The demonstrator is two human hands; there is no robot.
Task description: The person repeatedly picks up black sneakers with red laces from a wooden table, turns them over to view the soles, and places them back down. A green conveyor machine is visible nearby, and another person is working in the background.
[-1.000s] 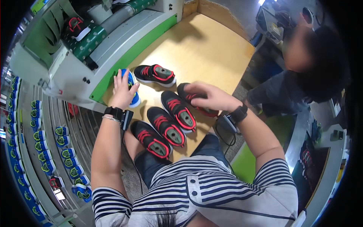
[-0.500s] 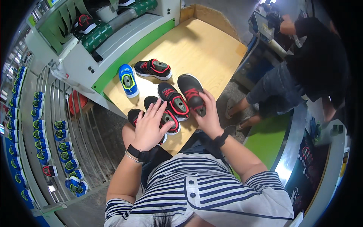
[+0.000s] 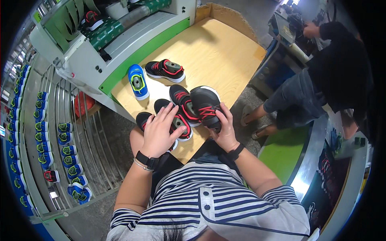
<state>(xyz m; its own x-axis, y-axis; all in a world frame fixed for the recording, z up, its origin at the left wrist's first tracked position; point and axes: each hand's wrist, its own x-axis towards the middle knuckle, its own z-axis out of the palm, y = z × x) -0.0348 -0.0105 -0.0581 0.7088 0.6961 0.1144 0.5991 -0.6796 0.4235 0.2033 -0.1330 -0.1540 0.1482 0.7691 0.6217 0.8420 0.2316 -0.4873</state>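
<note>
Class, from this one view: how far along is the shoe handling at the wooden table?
Set down: a blue shoe and a black-and-red shoe stand apart, untouched. In hand: the right hand grips a raised black shoe; the left hand lies on the near black-and-red shoes.

- left hand (image 3: 157, 134) covers most of the two nearest black shoes (image 3: 177, 120)
- right hand (image 3: 224, 130) palm side hidden behind held shoe (image 3: 205, 105)
- co-worker (image 3: 333, 76) cut off at rim

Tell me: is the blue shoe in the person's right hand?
No, the right hand grips a black shoe; the blue shoe lies apart on the wooden table.
</note>
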